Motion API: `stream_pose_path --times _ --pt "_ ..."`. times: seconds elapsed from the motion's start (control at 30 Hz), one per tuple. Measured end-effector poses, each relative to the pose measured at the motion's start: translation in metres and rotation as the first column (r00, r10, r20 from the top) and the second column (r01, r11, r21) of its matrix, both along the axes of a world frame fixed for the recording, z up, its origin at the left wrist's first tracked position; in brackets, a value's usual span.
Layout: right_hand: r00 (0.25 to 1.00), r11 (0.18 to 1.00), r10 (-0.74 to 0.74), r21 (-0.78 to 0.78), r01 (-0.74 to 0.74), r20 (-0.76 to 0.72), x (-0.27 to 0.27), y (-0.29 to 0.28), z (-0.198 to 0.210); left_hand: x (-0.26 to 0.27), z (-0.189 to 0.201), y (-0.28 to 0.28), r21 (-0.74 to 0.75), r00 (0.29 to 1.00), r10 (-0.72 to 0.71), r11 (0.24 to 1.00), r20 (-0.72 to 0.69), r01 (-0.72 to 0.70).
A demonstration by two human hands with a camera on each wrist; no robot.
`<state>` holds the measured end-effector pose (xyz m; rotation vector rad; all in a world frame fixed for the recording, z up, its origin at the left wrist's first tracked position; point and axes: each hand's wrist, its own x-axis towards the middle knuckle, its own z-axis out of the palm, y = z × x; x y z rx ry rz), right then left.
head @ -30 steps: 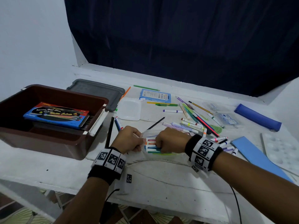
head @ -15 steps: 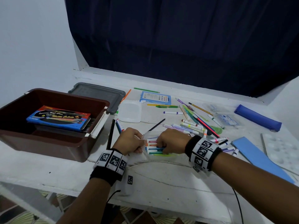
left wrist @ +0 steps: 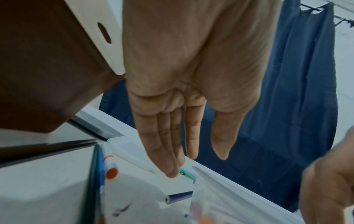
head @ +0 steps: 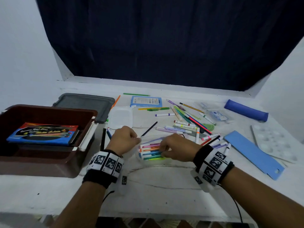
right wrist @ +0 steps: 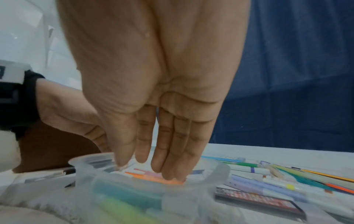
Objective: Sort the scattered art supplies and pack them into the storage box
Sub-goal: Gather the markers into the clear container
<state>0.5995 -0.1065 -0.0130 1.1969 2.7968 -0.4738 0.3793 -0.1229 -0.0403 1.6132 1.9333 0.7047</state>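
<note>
A clear plastic pouch (head: 148, 139) lies at the near middle of the white table, with several coloured markers (head: 151, 153) side by side in it. My left hand (head: 138, 139) pinches the pouch's left rim and holds the mouth up. My right hand (head: 162, 152) reaches into the mouth, its straight fingers (right wrist: 168, 166) pressing on an orange marker (right wrist: 153, 178). In the right wrist view the pouch rim (right wrist: 216, 172) rings those fingertips. The brown storage box (head: 49, 111) stands at the left with a blue coloured-pencil pack (head: 42, 134) inside.
The grey lid (head: 85, 102) lies behind the box. A small clear tub (head: 121, 117), a heap of loose markers and pencils (head: 185, 125), a blue pencil case (head: 246, 112), a blue sheet (head: 253, 153) and a white palette (head: 276, 142) spread to the right. A black pencil (head: 103, 139) lies beside the box.
Both hands stay at the pouch, left on its rim and right on the markers. Only the head view has shifted a little.
</note>
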Motion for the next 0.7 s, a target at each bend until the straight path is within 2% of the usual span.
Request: stream_pose_path --times 0.1,0.23,0.43,0.53,0.6,0.7 --pt "0.988 0.996 -0.063 0.047 0.070 -0.143 0.022 -0.005 -0.005 0.011 0.012 0.009 0.081 0.999 -0.017 0.996 -0.030 0.019" --pt "0.941 0.984 -0.114 0.098 0.152 -0.319 0.057 -0.007 -0.008 0.034 0.031 0.025 0.108 0.993 -0.118 0.987 -0.015 0.119" --pt "0.881 0.938 -0.327 -0.002 0.348 -0.343 0.120 0.025 -0.012 0.078 0.059 0.077 0.102 0.951 -0.279 0.950 -0.134 0.294" --pt "0.878 0.923 -0.374 -0.027 0.384 -0.298 0.138 0.053 -0.018 0.098 0.064 0.115 0.008 0.885 -0.379 0.918 -0.270 0.396" --pt "0.883 0.918 -0.387 -0.025 0.395 -0.266 0.137 0.072 -0.023 0.104 0.059 0.137 -0.119 0.810 -0.454 0.888 -0.372 0.444" --pt "0.896 0.921 -0.387 -0.034 0.389 -0.219 0.128 0.101 -0.027 0.109 0.047 0.167 -0.319 0.684 -0.541 0.841 -0.489 0.437"
